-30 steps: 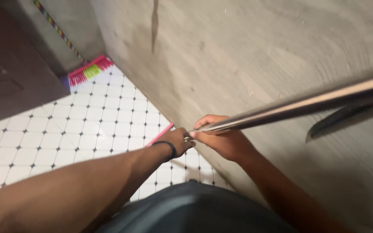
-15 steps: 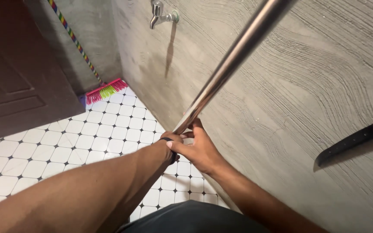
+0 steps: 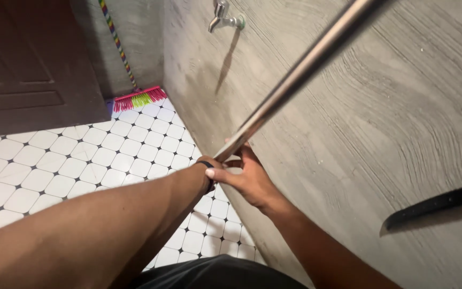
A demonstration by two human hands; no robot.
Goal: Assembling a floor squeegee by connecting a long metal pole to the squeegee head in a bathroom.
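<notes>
pole: polished metal, glossy | wall: rough grey cement, trowel-swirled, matt | floor: smooth white tile, slight sheen | tap: shiny metal | broom: bright plastic bristles | door: dark wood

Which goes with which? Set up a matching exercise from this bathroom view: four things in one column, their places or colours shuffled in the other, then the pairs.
1. metal pole
2. broom head
3. tap
4. floor

a. white tiles with small black dots
b. high on the grey wall
c. gripped at its lower end by both hands
d. pink and green bristles, in the corner by the door

Pairs: 1-c, 2-d, 3-b, 4-a
</notes>
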